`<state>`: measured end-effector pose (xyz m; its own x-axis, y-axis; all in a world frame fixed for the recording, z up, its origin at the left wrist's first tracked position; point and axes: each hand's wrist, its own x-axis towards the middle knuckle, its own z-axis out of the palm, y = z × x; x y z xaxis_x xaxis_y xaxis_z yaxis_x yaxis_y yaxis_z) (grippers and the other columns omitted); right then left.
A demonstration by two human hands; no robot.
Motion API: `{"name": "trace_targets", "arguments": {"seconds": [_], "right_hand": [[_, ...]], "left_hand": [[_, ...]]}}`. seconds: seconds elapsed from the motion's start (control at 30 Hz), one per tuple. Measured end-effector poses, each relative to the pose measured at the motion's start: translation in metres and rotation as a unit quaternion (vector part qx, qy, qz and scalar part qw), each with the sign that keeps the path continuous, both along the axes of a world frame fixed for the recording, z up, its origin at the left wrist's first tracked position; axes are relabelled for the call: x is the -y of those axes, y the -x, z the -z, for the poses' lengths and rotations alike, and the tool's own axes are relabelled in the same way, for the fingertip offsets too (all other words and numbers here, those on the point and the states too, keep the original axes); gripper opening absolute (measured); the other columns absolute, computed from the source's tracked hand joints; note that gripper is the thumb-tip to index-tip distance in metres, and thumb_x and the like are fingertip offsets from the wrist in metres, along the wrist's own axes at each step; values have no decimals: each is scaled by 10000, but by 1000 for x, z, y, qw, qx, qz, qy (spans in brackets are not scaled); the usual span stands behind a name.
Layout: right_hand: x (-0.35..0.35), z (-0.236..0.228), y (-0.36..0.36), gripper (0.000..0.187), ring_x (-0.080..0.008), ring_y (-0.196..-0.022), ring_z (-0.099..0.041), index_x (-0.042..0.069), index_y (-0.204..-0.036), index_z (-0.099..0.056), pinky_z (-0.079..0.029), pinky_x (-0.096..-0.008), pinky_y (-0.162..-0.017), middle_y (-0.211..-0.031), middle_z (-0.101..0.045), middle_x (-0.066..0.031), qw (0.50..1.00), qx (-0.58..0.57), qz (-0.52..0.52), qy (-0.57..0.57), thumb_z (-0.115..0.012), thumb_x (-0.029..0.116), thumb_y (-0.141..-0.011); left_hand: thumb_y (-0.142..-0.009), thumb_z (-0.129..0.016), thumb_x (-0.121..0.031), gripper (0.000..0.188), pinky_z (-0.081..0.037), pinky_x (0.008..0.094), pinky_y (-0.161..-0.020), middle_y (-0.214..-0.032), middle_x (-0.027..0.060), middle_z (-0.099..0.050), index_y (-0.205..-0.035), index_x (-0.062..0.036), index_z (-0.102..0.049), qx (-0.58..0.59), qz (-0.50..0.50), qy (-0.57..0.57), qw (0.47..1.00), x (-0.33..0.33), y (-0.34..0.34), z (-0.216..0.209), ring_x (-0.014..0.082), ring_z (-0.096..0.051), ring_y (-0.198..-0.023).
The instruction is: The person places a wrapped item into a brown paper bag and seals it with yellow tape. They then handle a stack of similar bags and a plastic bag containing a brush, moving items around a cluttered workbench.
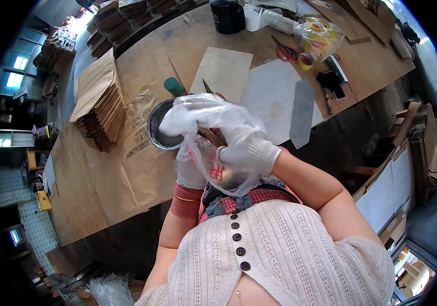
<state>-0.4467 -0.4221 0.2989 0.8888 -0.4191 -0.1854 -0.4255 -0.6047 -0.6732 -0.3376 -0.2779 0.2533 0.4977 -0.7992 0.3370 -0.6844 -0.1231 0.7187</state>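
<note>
A clear plastic bag (213, 112) with red print is bunched up in front of me, over the near side of a round metal bowl (153, 133). My right hand (251, 150), in a white knit glove, has its fingers closed on the bag. My left hand (190, 171), gloved too, is at the bag's left side; the plastic hides its fingers. A brown strip-like piece (210, 136) shows between the hands, its kind unclear. Behind the bag, a dark pointed blade (206, 86) sticks up near a red handle. A green-topped container (174, 86) stands behind the bowl.
Stacked brown paper bags (98, 99) stand left on the paper-covered table (96, 178). Pale sheets (223, 71) and a grey strip (304, 115) lie ahead and right. Farther off are red-handled scissors (284, 51), a bag of tape rolls (319, 38), a phone (338, 91) and a black mug (227, 18).
</note>
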Motion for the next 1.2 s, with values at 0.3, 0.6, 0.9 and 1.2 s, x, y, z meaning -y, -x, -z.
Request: {"name": "trace_targets", "arguments": {"seconds": [0.3,0.6,0.9,1.2], "right_hand": [[13,16,1,407,-344,-1011,-654,73,-1162,-636,-493,-412,-894,-1093,-675,-206,970,-20,-21,-243,-606,285,-816],[3,-1,4,340,-342,-922,-672,38,-1091,-599,-518,-416,-820,-1016,-689,-185,996,45,72,29,-638,278,-852],[59,-17,75,347,-90,-652,-599,-7,-1127,-618,-464,-243,-535,-854,-672,-62,860,42,61,-505,-553,299,-978],[67,-8,99,496,-56,-581,-567,-19,-1176,-604,-383,-180,-464,-863,-704,-99,802,96,81,-584,-569,416,-942]], "left_hand": [[-816,-722,-176,392,-534,357,-837,-1124,124,-670,-1188,-79,-647,210,21,-81,974,0,-2,-14,288,-657,-984],[-865,-674,-160,429,-489,357,-964,-1223,148,-634,-1261,-18,-591,145,13,-52,988,4,-5,12,271,-604,-1133],[-1038,-430,-250,345,-519,381,-937,-1152,111,-649,-1149,33,-591,-678,-24,256,689,-4,-29,-3,221,-632,-1048],[-979,-516,-385,600,-410,447,-1095,-1386,192,-509,-1383,51,-434,-736,104,331,581,-16,-50,11,310,-530,-1245]]}}
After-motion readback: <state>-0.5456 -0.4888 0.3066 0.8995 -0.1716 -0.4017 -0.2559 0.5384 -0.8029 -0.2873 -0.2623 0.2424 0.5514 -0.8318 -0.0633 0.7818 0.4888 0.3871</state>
